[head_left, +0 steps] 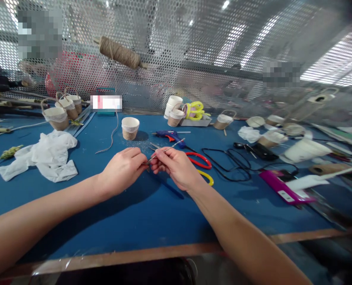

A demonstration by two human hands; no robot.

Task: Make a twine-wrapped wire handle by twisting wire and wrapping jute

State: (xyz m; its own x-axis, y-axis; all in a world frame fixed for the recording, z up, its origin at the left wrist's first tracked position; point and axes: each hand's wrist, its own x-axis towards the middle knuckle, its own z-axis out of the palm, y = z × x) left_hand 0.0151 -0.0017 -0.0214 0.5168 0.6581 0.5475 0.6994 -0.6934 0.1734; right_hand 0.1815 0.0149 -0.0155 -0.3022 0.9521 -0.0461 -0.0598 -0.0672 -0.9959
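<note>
My left hand [122,168] and my right hand [176,164] meet over the middle of the blue table, fingertips nearly touching. Both pinch a thin piece of twine [174,145], whose free end sticks out up and to the right past my right thumb. The part between my left fingers is mostly hidden. Just beyond my hands stands a paper cup [130,128] with a brown-wrapped lower half. Scissors with a red and a yellow handle [200,159] lie partly under my right hand. Behind them rests a blue glue gun [167,135].
A twine spool [119,51] hangs on the perforated metal screen, its strand trailing onto the table. Crumpled white cloth [46,156] and several handled cups [57,118] lie left. Black cable [229,166], a purple box [282,186] and more cups [223,120] occupy the right.
</note>
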